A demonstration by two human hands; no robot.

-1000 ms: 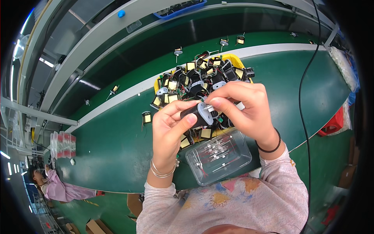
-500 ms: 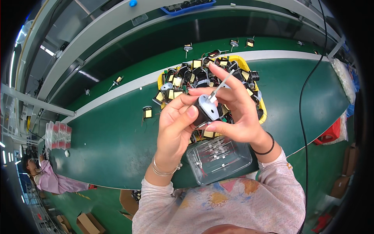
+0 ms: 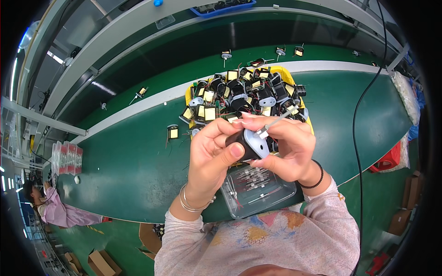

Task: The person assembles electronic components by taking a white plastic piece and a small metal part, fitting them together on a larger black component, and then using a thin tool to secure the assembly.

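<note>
A small black motor (image 3: 237,141) with a light grey oval end plate (image 3: 254,143) is between my two hands, above the near side of the yellow bin. My left hand (image 3: 207,154) is closed around the black body, thumb on its near side. My right hand (image 3: 294,147) is closed at the plate end, its thumb at the plate's lower edge. A thin pale shaft (image 3: 282,117) with a white collar (image 3: 262,134) sticks up and right from the plate, by the right fingers. The far side of the motor is hidden by my fingers.
Similar motors with cream labels (image 3: 209,113) fill the yellow bin (image 3: 286,72). Near me, a clear plastic tray (image 3: 235,210) holds several thin rods. One motor (image 3: 172,132) lies left of the bin. Stacked clear boxes (image 3: 66,158) stand far left, and a black cable (image 3: 355,124) hangs at right.
My raised right fingers have folded down closer around the motor. The motor has turned, and its shaft leans further to the right.
</note>
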